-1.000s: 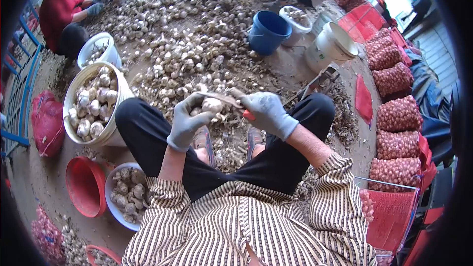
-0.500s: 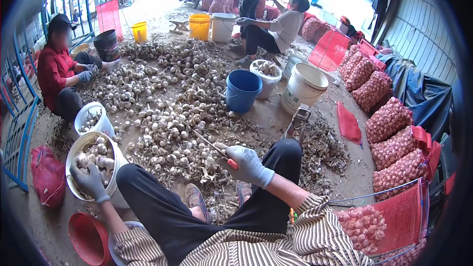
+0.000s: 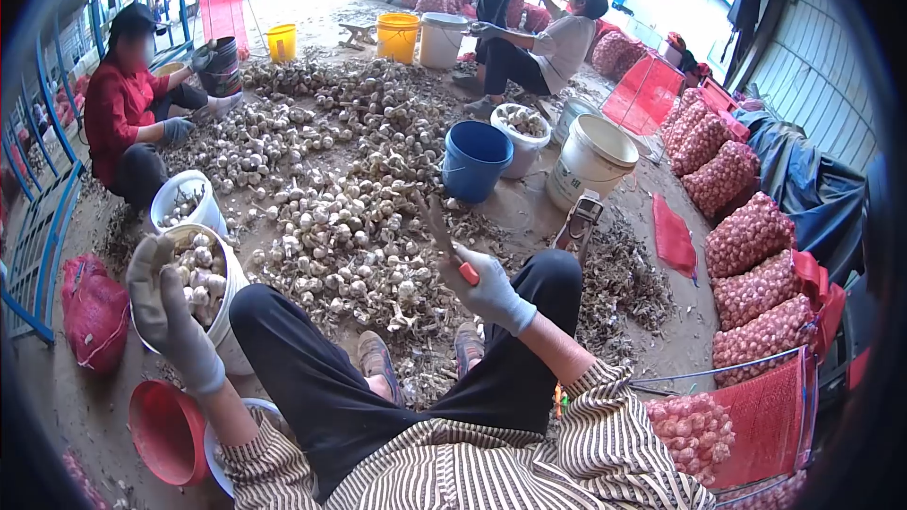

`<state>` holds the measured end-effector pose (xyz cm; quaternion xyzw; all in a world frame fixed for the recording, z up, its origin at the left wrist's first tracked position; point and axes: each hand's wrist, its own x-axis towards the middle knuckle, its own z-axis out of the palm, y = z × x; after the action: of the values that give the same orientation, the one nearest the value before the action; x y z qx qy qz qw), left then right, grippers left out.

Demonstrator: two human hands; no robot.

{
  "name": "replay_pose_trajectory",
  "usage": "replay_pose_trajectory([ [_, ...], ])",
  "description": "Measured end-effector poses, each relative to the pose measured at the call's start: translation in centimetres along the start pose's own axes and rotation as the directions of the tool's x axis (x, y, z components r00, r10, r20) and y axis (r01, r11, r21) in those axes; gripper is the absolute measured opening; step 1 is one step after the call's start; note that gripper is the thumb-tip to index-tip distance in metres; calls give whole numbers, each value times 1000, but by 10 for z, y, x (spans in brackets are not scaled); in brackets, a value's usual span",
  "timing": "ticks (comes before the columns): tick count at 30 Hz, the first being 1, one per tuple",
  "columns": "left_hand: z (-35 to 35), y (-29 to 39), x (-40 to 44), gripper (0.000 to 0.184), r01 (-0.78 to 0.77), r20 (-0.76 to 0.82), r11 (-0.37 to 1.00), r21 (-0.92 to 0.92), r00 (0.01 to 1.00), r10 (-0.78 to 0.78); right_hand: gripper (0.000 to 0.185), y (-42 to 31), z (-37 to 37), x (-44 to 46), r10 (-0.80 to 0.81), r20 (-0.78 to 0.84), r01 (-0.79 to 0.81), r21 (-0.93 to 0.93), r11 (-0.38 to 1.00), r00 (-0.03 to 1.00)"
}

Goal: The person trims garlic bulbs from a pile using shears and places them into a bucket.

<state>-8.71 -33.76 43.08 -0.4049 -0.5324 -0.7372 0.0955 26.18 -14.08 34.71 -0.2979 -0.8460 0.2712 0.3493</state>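
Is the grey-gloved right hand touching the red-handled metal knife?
Touching. The head view shows the grey-gloved right hand closed around the red-handled metal knife, with no gap visible.

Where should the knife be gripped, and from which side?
Take the knife by its red handle, probably best from the near side, where the right hand holds it: the blade points away toward the garlic pile, so coming from beyond would likely meet the blade first.
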Motion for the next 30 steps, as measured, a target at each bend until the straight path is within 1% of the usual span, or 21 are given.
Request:
replay_pose_trajectory([
  [3, 20, 69, 7, 62, -213, 78, 935, -285, 967, 244, 23, -5, -11, -1, 119, -59, -104, 206, 973, 991],
  [4, 23, 86, 12, 69, -264, 161, 896, -357, 928, 337, 23, -3, -17, -3, 111, -94, -82, 269, 960, 989],
  [5, 26, 101, 18, 77, -304, 232, 849, -432, 873, 430, 21, -6, -27, -5, 187, -102, -135, 380, 915, 977],
  [7, 44, 130, 28, 79, -268, 307, 697, -665, 753, 582, 16, -20, -55, -7, 136, -217, -49, 366, 929, 967],
  [9, 62, 124, 34, 77, -240, 311, 695, -677, 763, 567, 14, -32, -87, -10, 54, -366, 47, 260, 965, 929],
  [10, 73, 128, 35, 74, -216, 315, 692, -689, 771, 554, 17, -25, -102, -17, 137, -415, -16, 281, 960, 900],
  [11, 82, 132, 35, 72, -188, 323, 693, -696, 780, 536, 33, -19, -116, -21, 130, -459, -56, 172, 984, 879],
  [12, 88, 131, 33, 70, -153, 338, 701, -697, 792, 509, 35, -26, -128, -24, 264, -475, -180, 215, 960, 839],
  [13, 82, 117, 25, 68, -112, 357, 714, -691, 806, 472, 36, -15, -135, -25, 126, -534, -55, 147, 988, 836],
  [14, 76, 103, 15, 66, -69, 378, 728, -682, 819, 431, 37, -3, -142, -34, 240, -577, -207, 123, 971, 780],
  [16, 84, 85, 11, 62, -4, 413, 737, -675, 827, 382, 38, 22, -144, -47, 266, -651, -247, 123, 961, 711],
  [17, 90, 74, 19, 59, 14, 437, 735, -678, 812, 387, 38, 47, -150, -60, 275, -563, -177, 224, 959, 779],
  [18, 99, 66, 28, 57, 12, 440, 726, -688, 802, 404, 42, 31, -139, -56, 284, -635, -220, 180, 959, 719],
  [19, 110, 59, 31, 55, 7, 422, 714, -700, 811, 405, 46, 40, -138, -53, 278, -605, -98, 314, 944, 746],
  [21, 126, 41, 42, 51, 53, 455, 703, -709, 796, 399, 42, 47, -133, -53, 459, -578, -67, 571, 818, 674],
  [23, 146, 26, 55, 47, 68, 455, 683, -727, 793, 406, 37, 67, -144, -54, 589, -451, -84, 743, 664, 671],
  [25, 165, 7, 63, 43, 105, 471, 669, -736, 788, 395, 34, 83, -149, -54, 601, -373, -28, 835, 550, 707],
  [27, 184, -12, 56, 40, 171, 496, 661, -731, 798, 342, 31, 97, -149, -59, 662, -220, -57, 927, 370, 716],
  [28, 194, -22, 43, 38, 227, 516, 655, -721, 807, 288, 29, 108, -150, -58, 568, -153, -56, 941, 334, 809],
  [29, 202, -33, 28, 36, 307, 559, 650, -695, 799, 220, 29, 123, -154, -64, 574, -135, -81, 939, 336, 808],
  [30, 209, -45, 17, 34, 386, 608, 641, -663, 777, 161, 28, 119, -141, -56, 644, -171, -84, 935, 345, 745],
])
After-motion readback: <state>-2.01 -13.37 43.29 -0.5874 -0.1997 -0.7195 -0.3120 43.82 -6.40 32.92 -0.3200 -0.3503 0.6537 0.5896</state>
